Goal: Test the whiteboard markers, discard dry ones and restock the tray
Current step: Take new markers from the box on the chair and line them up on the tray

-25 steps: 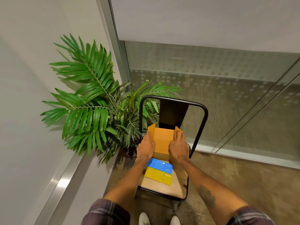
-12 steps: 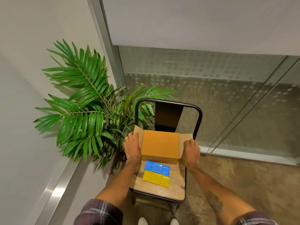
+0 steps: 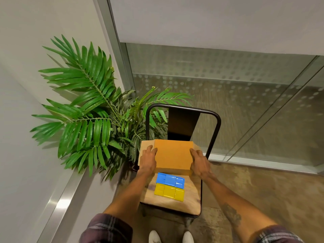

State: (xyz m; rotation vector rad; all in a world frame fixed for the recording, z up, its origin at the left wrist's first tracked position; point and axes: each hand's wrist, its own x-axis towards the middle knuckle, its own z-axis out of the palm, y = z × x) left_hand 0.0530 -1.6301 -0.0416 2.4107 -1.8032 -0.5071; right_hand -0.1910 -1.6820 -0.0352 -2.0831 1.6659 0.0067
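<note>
On chair seat (image 3: pixel 191 195), box (image 3: pixel 172 155) between left hand (image 3: pixel 148 159) and right hand (image 3: pixel 199 161); fingers (image 3: pixel 150 149) straight, apparently pressing its sides.

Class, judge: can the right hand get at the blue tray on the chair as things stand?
Probably yes: the right hand touches the box, and the blue tray lies uncovered on the seat nearby, nothing between.

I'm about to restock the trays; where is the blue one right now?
In the head view, the blue tray lies on the chair seat, between the cardboard box behind it and the yellow tray on its near side.
</note>
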